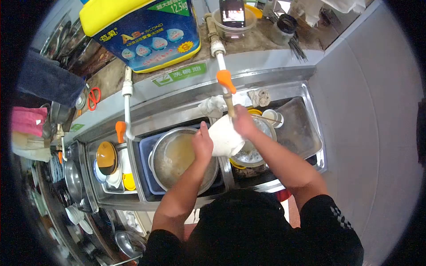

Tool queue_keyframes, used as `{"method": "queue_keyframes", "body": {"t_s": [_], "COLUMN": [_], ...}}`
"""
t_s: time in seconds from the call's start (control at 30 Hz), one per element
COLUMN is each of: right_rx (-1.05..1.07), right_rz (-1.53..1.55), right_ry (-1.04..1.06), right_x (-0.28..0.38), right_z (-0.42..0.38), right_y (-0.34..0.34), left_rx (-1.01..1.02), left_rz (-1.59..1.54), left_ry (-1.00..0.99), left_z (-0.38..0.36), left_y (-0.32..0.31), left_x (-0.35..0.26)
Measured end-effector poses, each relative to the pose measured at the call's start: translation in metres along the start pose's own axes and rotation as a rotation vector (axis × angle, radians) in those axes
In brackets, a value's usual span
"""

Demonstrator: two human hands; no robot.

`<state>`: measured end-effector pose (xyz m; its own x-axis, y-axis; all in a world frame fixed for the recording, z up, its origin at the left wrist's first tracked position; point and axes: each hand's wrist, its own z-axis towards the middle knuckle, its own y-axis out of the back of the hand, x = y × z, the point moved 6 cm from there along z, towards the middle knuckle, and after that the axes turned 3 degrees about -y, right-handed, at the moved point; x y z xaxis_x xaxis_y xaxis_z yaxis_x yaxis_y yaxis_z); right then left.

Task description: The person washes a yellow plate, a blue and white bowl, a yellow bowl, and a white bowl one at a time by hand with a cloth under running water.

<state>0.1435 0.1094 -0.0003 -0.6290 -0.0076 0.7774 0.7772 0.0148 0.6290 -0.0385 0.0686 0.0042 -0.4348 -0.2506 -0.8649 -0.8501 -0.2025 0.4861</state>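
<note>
Both my hands are on a white bowl (223, 136), tilted, above the divider between two sink basins. My left hand (203, 144) grips its left side with the thumb pointing up. On the opposite side, my right hand (243, 123) holds the rim close beneath a tap (229, 103) with an orange handle; its fingers are partly hidden. Below and to the left is a big metal pot (153, 162) of cloudy water inside a blue tub (144, 150). A metal basin (253, 153) sits under my right forearm.
White cups (276, 119) and a metal tray (297, 126) lie in the right basin. Stacked dishes (108, 158) fill the left one. A large blue detergent jug (151, 37), a phone (232, 14) in a plastic tub and red scissors (93, 98) are on the ledge behind.
</note>
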Motion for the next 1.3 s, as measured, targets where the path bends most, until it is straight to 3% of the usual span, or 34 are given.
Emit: {"method": "queue_keyframes", "body": {"t_s": [0.03,0.1,0.17,0.2,0.27,0.3,0.33,0.37,0.43,0.5,0.53,0.6,0.67,0.73,0.9,0.93,1.0,1.03,1.07,1.1,1.17,1.2,1.27,1.3], "right_rx": [0.001,-0.098,-0.061,-0.014,0.031,0.062,0.095,0.099,0.055,0.198,0.196,0.019,0.084,0.143,-0.150,-0.149,-0.107,-0.082,0.078,-0.105,-0.102,-0.102,-0.048,-0.048], "right_rz": [0.001,-0.228,-0.286,-0.222,-0.153,0.133,0.417,0.415,-0.261,-0.445,-0.448,-0.266,-0.244,-0.228,0.526,0.527,0.015,0.059,-0.375,-0.042,-0.103,-0.102,0.168,0.167], "right_ry": [0.004,0.207,0.160,0.093,0.032,-0.180,-0.391,-0.388,-0.122,0.315,0.313,0.095,-0.023,-0.138,-0.875,-0.873,-0.276,-0.251,0.250,0.254,0.237,0.234,-0.327,-0.327], "right_x": [0.009,0.059,0.046,0.016,-0.044,-0.087,-0.113,-0.099,-0.022,0.045,0.049,0.041,-0.018,-0.050,-0.090,-0.086,-0.018,0.009,0.042,0.063,0.081,0.077,0.024,0.009], "right_z": [-0.006,-0.018,-0.007,0.004,0.013,0.016,0.015,0.012,0.006,-0.012,-0.016,-0.011,0.001,0.004,-0.017,-0.017,-0.013,-0.018,-0.028,-0.034,-0.040,-0.039,-0.026,-0.021], "right_y": [-0.009,-0.012,-0.006,-0.004,-0.017,-0.033,-0.044,-0.039,-0.012,-0.030,-0.035,-0.027,-0.032,-0.027,-0.015,-0.019,-0.017,-0.023,-0.037,-0.028,-0.012,-0.011,-0.004,-0.006], "left_rx": [0.001,0.008,0.050,0.056,0.003,-0.051,-0.071,-0.076,-0.003,0.046,0.079,0.098,0.120,0.063,-0.047,-0.065,-0.019,0.024,0.026,0.024,0.075,0.002,-0.028,-0.057], "left_rz": [0.082,0.168,0.018,0.078,-0.030,-0.144,-0.062,-0.064,0.002,0.266,0.241,0.216,0.206,0.042,0.025,0.085,0.216,0.340,0.331,0.327,0.075,0.180,0.074,-0.031], "left_ry": [-0.036,-0.078,-0.024,0.085,0.094,0.093,0.045,0.047,0.084,-0.247,-0.243,-0.214,-0.166,0.032,0.000,-0.048,-0.097,-0.152,-0.063,-0.068,0.145,0.050,0.138,0.227], "left_z": [0.001,0.001,0.002,-0.003,-0.006,-0.005,-0.001,-0.002,0.001,-0.001,0.003,0.004,0.001,0.001,0.005,0.006,0.008,0.010,0.012,0.015,0.013,0.018,0.023,0.020], "left_y": [-0.004,-0.005,-0.008,0.001,0.011,0.016,0.015,0.016,0.011,-0.010,-0.018,-0.019,-0.006,0.012,0.016,0.014,-0.006,-0.017,-0.016,-0.014,-0.013,-0.015,-0.005,0.003], "left_x": [-0.001,-0.002,0.004,0.005,0.002,0.001,0.013,0.016,0.020,0.012,0.021,0.013,0.006,0.000,0.002,0.005,0.029,0.032,0.024,0.014,0.019,0.030,0.039,0.036]}}
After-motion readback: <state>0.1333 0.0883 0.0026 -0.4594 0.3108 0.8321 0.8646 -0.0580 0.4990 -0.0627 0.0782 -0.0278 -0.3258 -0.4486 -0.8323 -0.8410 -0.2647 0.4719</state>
